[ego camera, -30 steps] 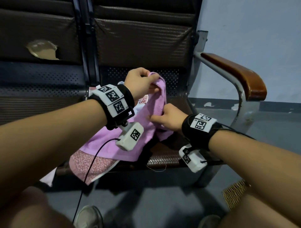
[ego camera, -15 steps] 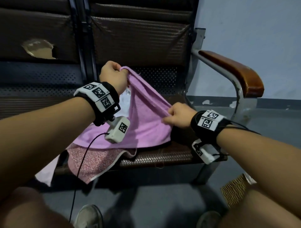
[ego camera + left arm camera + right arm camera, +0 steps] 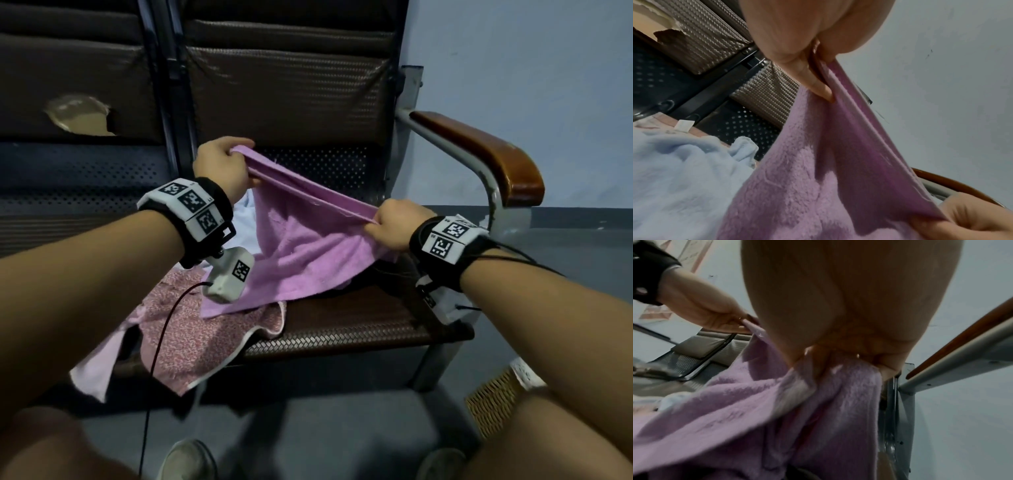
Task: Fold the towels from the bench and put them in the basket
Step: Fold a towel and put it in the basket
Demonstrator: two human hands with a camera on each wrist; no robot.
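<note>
1. The fluffy lilac terry towel (image 3: pixel 301 246) was up off the brown woven-seat metal bench (image 3: pixel 359 329), its top edge pulled taut between both hands, running down from upper left to lower right. The rest hung loose, and its bottom corner draped onto the seat.
2. The left hand (image 3: pixel 222 168) had the upper corner pinched, fingers curled round the hem. The left wrist view showed a fingertip (image 3: pixel 818 86) tucked into the fold.
3. The right hand (image 3: pixel 394 226) was clamped on the other corner, lower and nearer the brown wooden armrest (image 3: pixel 486 154). From the right wrist view the cloth bunched out from under the closed fingers.
4. Under the lilac one sat a pale blue fleecy towel (image 3: pixel 680 170), plus a pink floral-print towel with white trim (image 3: pixel 205 339) hanging over the front edge of the seat.
5. The tan wicker basket (image 3: pixel 493 404) was on the floor at lower right, mostly hidden behind the right forearm, well apart from the towel being held.
</note>
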